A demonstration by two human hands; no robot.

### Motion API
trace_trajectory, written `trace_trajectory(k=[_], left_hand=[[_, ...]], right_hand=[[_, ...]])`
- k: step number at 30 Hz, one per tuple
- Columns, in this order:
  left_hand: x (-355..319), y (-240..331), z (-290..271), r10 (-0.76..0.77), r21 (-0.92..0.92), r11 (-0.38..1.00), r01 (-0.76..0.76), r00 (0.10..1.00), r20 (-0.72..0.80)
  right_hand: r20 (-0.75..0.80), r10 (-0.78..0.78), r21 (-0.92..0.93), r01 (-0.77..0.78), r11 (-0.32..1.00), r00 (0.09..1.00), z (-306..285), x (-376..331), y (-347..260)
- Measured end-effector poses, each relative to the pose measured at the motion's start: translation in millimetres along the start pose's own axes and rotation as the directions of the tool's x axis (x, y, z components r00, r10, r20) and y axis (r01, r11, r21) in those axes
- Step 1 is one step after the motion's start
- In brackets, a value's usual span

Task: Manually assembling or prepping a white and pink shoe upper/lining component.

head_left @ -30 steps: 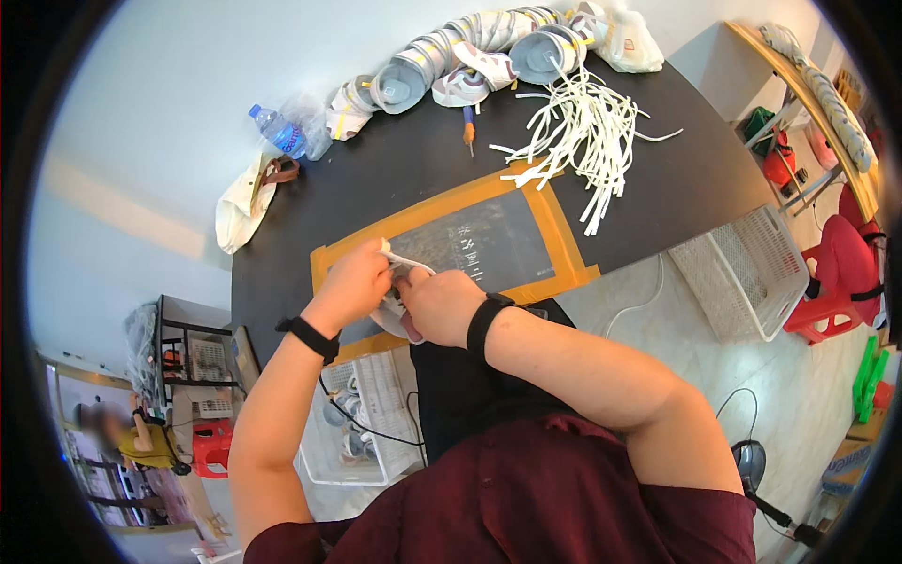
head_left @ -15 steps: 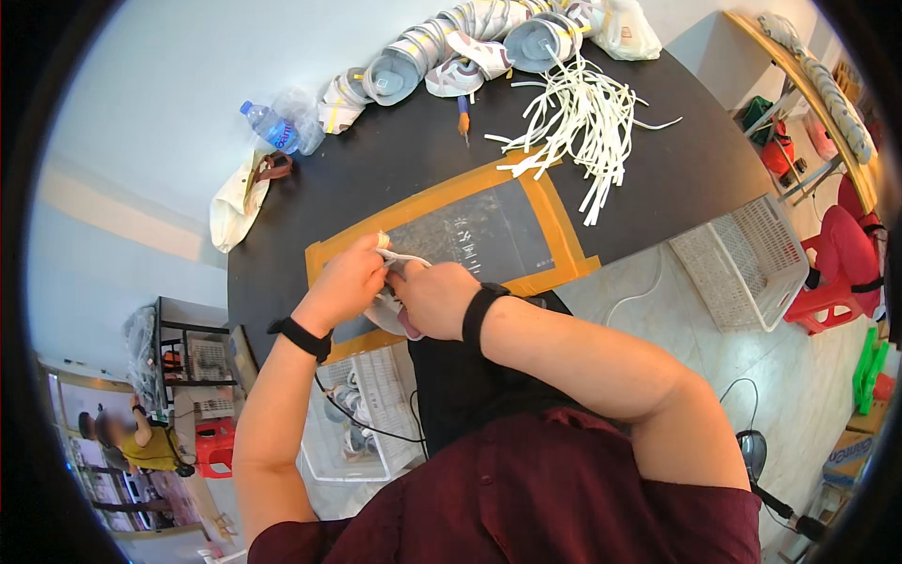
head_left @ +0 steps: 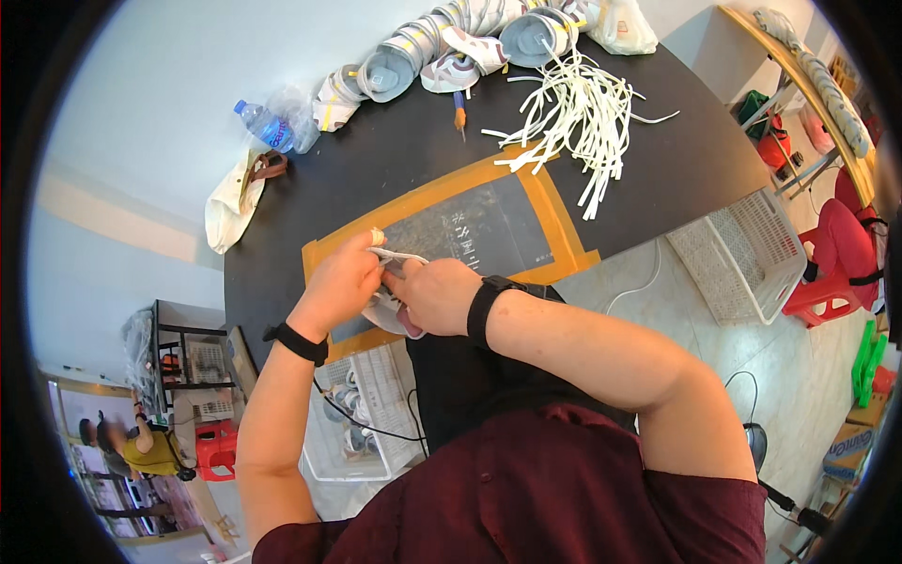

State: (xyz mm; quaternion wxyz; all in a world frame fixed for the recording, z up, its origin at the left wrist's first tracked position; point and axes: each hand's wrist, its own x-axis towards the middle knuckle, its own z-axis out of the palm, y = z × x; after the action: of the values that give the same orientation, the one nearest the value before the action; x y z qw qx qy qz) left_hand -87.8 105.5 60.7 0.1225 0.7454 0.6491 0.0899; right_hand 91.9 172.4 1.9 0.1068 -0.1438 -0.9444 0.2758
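Black table (head_left: 376, 179) | both hands (head_left: 395, 287) hide shoe (head_left: 390, 315) (mostly) | lace (head_left: 399, 254)

The shoe (head_left: 390, 315) was mostly hidden behind both hands (left hand (head_left: 340, 282), right hand (head_left: 434, 293)), its make untellable.

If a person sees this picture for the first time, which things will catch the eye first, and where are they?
At the near table edge, the left hand and right hand together grip a small white shoe with a white lace, over a dark cutting mat with an orange taped border. Beyond it, a loose heap of white strips sprawls on the round black table, and a row of grey-and-white shoes lines the far edge.
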Motion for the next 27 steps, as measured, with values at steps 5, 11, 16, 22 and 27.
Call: trace_trajectory(k=[5,11,16,22,27], left_hand=[[-5,6,7,0.048,0.011,0.999,-0.048,0.997,-0.068],[-7,3,3,0.045,0.006,0.999,-0.045,0.994,-0.095],[-10,4,2,-0.063,-0.081,0.995,0.065,0.998,0.027],[-23,-7,5,-0.002,0.047,0.999,0.004,0.999,-0.037],[-36,9,10,-0.007,0.047,0.999,0.016,0.982,-0.188]], right_hand=[[0.165,0.083,0.011,-0.086,0.996,0.983,-10,9,-3],[0.193,0.07,-0.053,-0.061,0.997,0.979,-13,17,-9],[-0.087,0.073,0.015,-0.072,0.997,0.994,0,-11,-9],[-0.197,-0.062,-0.112,0.04,0.993,0.978,10,-31,-18],[-0.219,-0.335,-0.479,0.198,0.855,0.916,19,-31,-19]])
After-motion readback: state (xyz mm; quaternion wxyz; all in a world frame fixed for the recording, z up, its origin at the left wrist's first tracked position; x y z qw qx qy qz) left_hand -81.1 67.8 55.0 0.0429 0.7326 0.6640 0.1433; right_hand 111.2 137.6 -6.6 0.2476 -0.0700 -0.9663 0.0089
